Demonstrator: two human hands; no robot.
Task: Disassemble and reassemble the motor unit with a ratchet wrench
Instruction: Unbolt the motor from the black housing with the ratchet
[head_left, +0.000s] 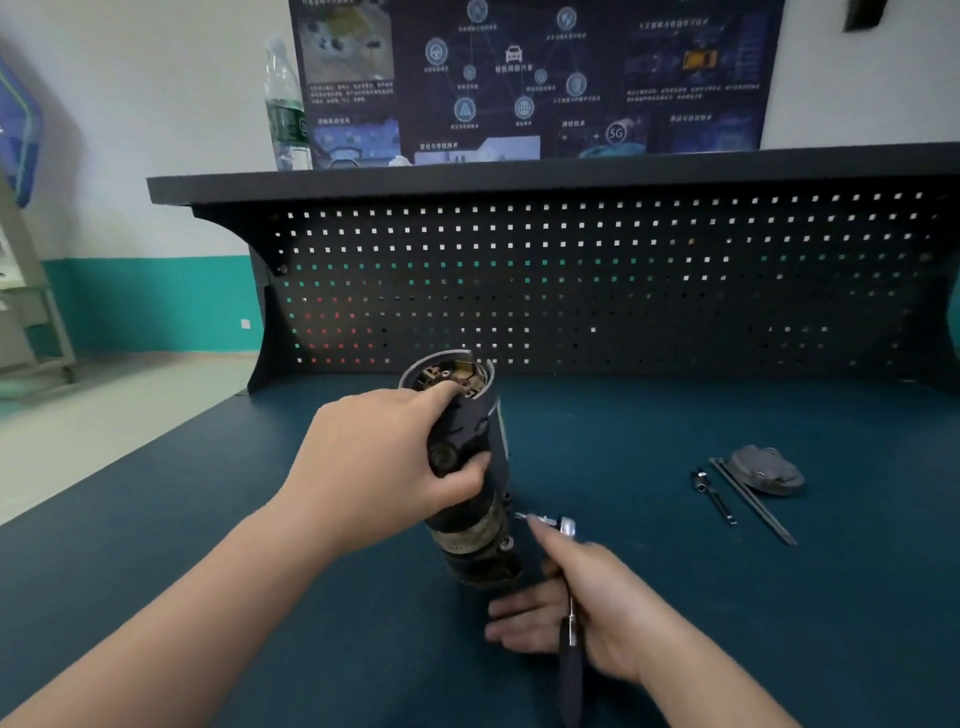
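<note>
Currently, left hand (387, 457) grips the black cylindrical motor unit (467, 467); right hand (592, 597), at 5 o'clock, clasps the chrome ratchet wrench (570, 613).

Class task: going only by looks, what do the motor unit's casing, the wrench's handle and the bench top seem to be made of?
Motor unit casing: probably metal with a dark, dull painted finish, its top rim paler grey.
Ratchet wrench: bright, shiny metal head and shank; the handle looks like black rubber or plastic, matte.
Bench top: a smooth blue-green surface with soft sheen, perhaps a rubber or laminate mat; the look cannot settle which.
</note>
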